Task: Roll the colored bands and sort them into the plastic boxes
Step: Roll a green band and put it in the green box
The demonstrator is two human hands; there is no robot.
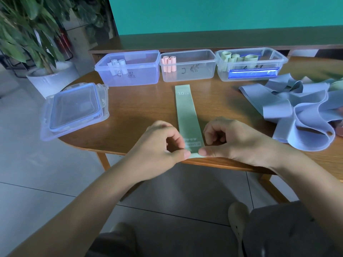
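Observation:
A pale green band lies flat and straight on the wooden table, running away from me toward the boxes. My left hand and my right hand pinch its near end at the table's front edge, one at each corner. Three clear plastic boxes stand in a row at the back: the left box holds rolled pale blue bands, the middle box rolled pink bands, the right box rolled green bands.
A heap of loose blue bands, with a little green and pink showing, covers the table's right side. Stacked box lids overhang the left edge. A potted plant stands on the floor to the left. My knees are below the table edge.

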